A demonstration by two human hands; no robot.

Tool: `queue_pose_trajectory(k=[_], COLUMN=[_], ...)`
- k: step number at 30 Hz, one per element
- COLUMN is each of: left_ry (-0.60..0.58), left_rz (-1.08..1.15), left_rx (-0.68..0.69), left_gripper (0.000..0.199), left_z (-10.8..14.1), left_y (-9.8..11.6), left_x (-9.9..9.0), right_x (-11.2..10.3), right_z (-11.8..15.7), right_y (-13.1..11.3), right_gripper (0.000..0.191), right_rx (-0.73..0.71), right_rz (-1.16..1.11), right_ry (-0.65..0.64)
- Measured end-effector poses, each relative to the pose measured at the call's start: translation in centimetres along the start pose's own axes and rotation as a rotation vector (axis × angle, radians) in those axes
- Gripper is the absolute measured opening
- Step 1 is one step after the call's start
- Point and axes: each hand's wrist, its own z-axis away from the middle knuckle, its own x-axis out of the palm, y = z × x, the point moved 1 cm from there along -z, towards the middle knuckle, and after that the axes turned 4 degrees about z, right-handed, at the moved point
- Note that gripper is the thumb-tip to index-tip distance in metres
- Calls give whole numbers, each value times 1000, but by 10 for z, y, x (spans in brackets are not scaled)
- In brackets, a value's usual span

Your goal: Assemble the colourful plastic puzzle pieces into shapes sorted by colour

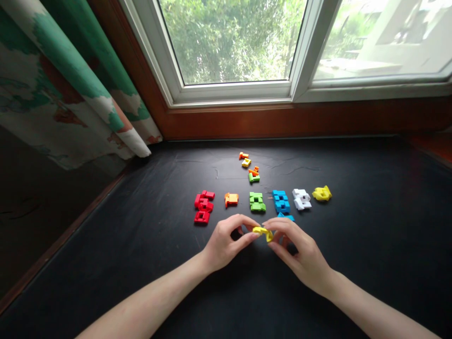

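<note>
Between my two hands, just above the black surface, is a small yellow plastic piece (262, 230). My left hand (229, 241) pinches its left end between thumb and fingertips. The right end is pinched by my right hand (298, 252). Whether it is one piece or two joined ones, I cannot tell. Beyond the hands lies a row of plastic pieces grouped by colour: red (204, 206), orange (231, 199), green (257, 202), blue (281, 201), white (302, 199) and yellow (322, 193). A further blue piece (286, 217) lies just past my right fingers, partly hidden.
Behind the row, a few loose pieces trail toward the window: a green one (254, 178), orange ones (243, 155) and a pale yellow one (246, 163). The black surface (148, 235) ends at a wooden window frame (226, 123). A patterned curtain (102, 103) hangs at the left.
</note>
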Motion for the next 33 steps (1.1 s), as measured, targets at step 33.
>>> queue_pose_trajectory(k=[33], left_ry=[-55], left_rz=[-26], left_rx=[10], left_gripper=[11], left_z=[1], left_y=[-1], left_x=[1], right_x=[-134], right_z=[35], right_y=[67], right_gripper=[50], right_rx=[156], right_rz=[576], right_ry=[194])
